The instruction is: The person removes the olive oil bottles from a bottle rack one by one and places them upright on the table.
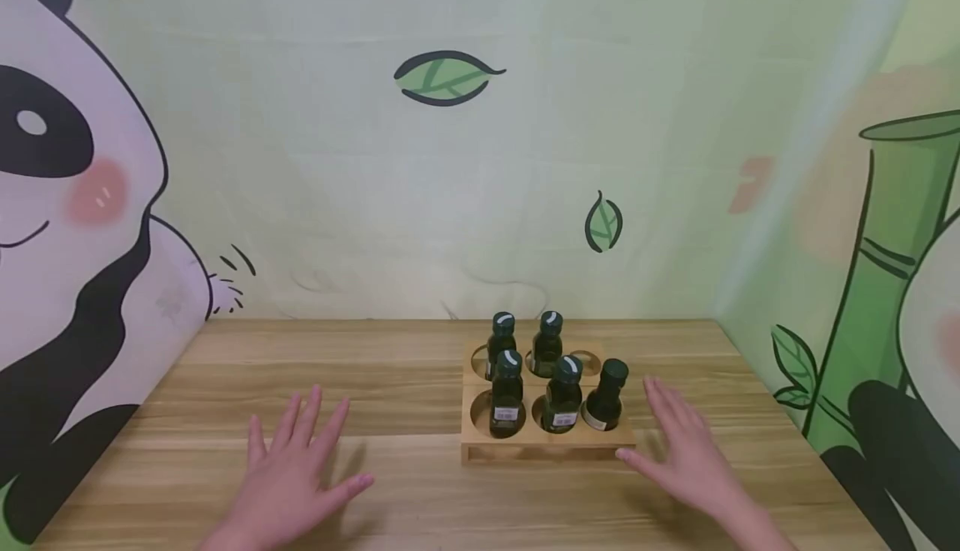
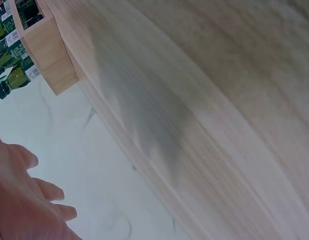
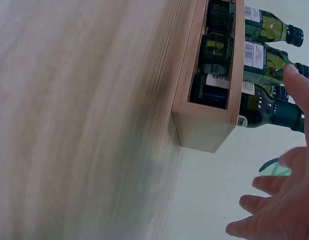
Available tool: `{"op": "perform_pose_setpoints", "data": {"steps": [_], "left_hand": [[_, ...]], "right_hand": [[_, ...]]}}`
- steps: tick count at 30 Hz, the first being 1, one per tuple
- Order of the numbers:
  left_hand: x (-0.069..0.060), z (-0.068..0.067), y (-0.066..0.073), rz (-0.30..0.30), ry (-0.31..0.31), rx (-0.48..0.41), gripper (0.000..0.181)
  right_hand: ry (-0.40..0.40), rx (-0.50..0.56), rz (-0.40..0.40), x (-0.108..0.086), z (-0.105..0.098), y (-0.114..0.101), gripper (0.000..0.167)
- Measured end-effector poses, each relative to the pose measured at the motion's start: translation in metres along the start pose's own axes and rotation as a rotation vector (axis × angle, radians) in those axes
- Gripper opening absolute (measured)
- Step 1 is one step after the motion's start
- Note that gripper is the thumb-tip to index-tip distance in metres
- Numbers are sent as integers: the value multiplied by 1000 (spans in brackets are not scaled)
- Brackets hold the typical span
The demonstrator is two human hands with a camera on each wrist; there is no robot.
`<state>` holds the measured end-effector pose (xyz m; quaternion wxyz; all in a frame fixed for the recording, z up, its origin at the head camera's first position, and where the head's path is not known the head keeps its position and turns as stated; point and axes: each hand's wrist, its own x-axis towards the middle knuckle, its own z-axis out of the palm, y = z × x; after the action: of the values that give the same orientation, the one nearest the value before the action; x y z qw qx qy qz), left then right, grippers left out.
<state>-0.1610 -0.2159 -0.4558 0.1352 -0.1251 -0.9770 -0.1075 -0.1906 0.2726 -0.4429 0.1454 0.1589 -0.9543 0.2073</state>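
Note:
A wooden rack [image 1: 547,453] with round holes holds several dark bottles with black caps. Three bottles stand in the front row, among them a front left bottle [image 1: 507,397] and a front right one [image 1: 604,401]; two stand behind. The rear right hole [image 1: 585,363] holds no bottle. My right hand [image 1: 693,459] hovers just right of the rack, fingers spread, touching nothing; the right wrist view shows this hand [image 3: 282,200] beside the rack's end [image 3: 202,127]. Well left of the rack, my left hand [image 1: 288,476] is held above the table with fingers apart and nothing in it.
The wooden table [image 1: 397,493] reaches back to a pale green cloth backdrop [image 1: 337,159] printed with leaves, a panda at the left and bamboo at the right. The rack stands near the table's back edge, right of the middle.

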Motion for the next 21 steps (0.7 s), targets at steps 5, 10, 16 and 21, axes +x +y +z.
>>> {"op": "perform_pose_setpoints", "data": {"steps": [5, 10, 16, 21], "left_hand": [[2, -1, 2, 7, 41, -16, 95], [4, -1, 5, 28, 69, -40, 96], [5, 0, 10, 84, 180, -96, 94], [7, 3, 14, 92, 235, -170, 88]], "right_hand": [[38, 82, 70, 2, 1, -6, 103], [54, 167, 144, 2, 3, -13, 101], [88, 300, 197, 1, 9, -17, 94], [98, 405, 249, 1, 13, -20, 92]]}}
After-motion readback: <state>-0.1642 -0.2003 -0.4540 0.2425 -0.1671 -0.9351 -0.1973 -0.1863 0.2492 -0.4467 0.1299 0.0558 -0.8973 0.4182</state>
